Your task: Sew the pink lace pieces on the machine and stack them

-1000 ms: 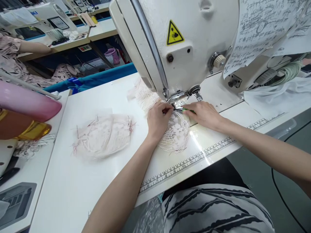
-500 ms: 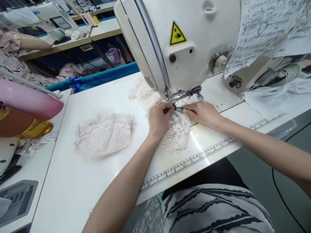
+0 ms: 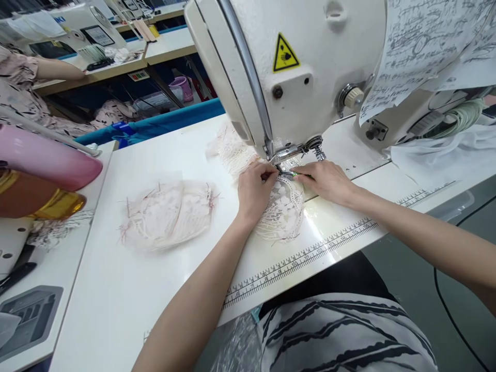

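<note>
Plainly, hands: the left hand [image 3: 253, 194] pinches the lace piece [image 3: 284, 212] with thumb and fingers closed on its edge, right at the presser foot [image 3: 284, 155]; the right hand [image 3: 327, 181] is closed on a thin green tool [image 3: 300, 175], tip aimed at the same spot.
Lace piece: flat on the desk [image 3: 163, 150], its top edge under the sewing machine [image 3: 294, 67] head, between both hands.
Risk: fingertips sit just beside the needle area — a stitch started now could catch them, as the yellow warning sticker [image 3: 285, 53] suggests.
Risk, cloth: the lace is thin and open; a pull by the pinching hand could skew or pucker it.
Surface: white, smooth, glossy, with a printed ruler strip [image 3: 302, 261] along the front edge; a second lace bundle [image 3: 166, 214] lies well apart to the left.
Room: a workshop — another person's sleeve [image 3: 15, 88] at a further machine behind.
</note>
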Motion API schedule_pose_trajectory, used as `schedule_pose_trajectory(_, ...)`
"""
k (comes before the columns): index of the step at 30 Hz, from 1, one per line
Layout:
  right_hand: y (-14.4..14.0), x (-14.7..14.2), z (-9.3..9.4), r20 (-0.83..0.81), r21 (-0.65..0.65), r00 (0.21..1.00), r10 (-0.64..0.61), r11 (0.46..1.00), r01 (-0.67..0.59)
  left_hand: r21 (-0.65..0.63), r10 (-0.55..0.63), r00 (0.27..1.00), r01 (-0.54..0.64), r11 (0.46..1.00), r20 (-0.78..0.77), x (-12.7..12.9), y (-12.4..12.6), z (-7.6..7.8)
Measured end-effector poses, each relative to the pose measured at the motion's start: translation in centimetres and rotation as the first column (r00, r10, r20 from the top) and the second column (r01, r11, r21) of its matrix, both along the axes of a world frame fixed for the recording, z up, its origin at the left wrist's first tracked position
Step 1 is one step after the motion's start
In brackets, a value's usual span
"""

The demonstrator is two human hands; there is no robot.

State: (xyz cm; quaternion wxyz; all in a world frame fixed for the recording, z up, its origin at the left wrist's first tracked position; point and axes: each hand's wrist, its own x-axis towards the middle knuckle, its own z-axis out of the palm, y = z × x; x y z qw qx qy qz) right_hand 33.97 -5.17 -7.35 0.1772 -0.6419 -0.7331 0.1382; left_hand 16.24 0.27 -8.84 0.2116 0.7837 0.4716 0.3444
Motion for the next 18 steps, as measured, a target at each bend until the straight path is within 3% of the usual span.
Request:
schedule_pose_trajectory(8,-0.5,0.0,0.4,0.035,-0.007,0.999,0.032,0.999,-0.032,-0.009,0.007,1.0,-0.007,1.0,-0.001,0.0,0.0,0.1)
schedule_pose_trajectory(13,-1.3,1.5,0.7,0.157,0.004,0.988,-0.005,1.0,0.004,0.013,0.028,1.0,-0.028,1.0,-0.013,0.0,0.0,0.0)
schedule_pose_trajectory(18,-0.8,4.2,0.3,0.37,0.161,0.925,-0.087,0.987,0.029,0.016,0.019,0.998,-0.018,1.0,-0.066,-0.3,-0.4,0.7)
